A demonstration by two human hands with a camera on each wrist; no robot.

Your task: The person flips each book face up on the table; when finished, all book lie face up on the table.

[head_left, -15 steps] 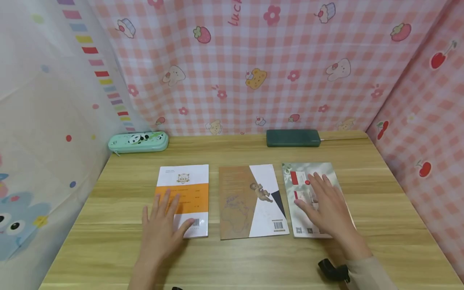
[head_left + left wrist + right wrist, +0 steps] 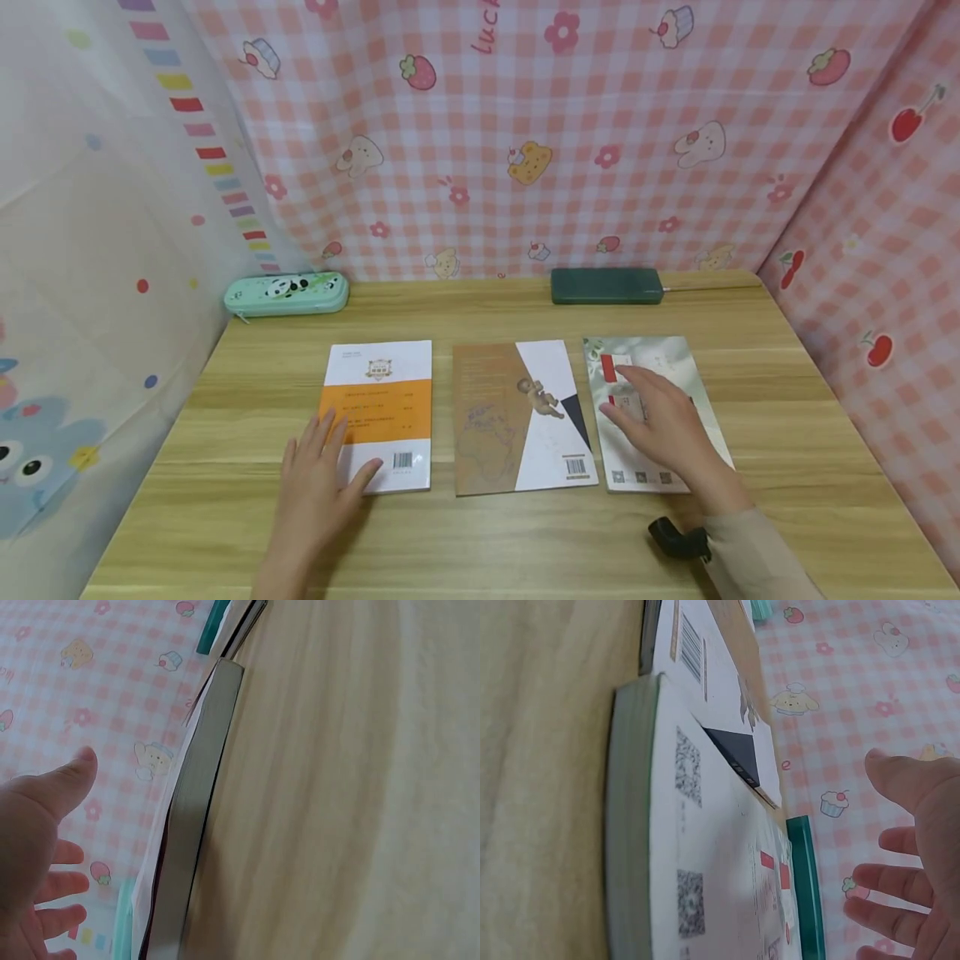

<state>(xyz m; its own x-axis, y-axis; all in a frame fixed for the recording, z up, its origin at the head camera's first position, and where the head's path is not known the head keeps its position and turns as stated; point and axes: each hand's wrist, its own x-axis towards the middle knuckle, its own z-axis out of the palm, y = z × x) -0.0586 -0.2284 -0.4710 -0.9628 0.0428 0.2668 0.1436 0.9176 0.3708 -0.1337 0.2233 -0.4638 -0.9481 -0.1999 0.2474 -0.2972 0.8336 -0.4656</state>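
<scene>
Three books lie flat in a row on the wooden table. My left hand (image 2: pixel 318 483) hovers over the lower left part of the white and orange book (image 2: pixel 405 367), fingers spread and holding nothing. My right hand (image 2: pixel 671 425), fingers extended and thumb apart, is over the pale green-grey book (image 2: pixel 697 367) on the right. The right wrist view shows a gap between that hand (image 2: pixel 922 862) and the book's cover (image 2: pixel 712 840). Between the hands lies the brown and white book (image 2: pixel 487 417), with a baby figure and a barcode on its cover.
A mint pencil case (image 2: pixel 288 294) with a panda print stands at the table's back left. A dark green case (image 2: pixel 606 286) is at the back right. Pink checked cloth (image 2: pixel 480 225) hangs behind the table (image 2: pixel 517 542). A black device (image 2: pixel 678 540) sits at my right wrist.
My left hand has drawn back toward the lower left, baring more of the orange band. My right hand has turned and shifted slightly left over its book. The books stay in place.
</scene>
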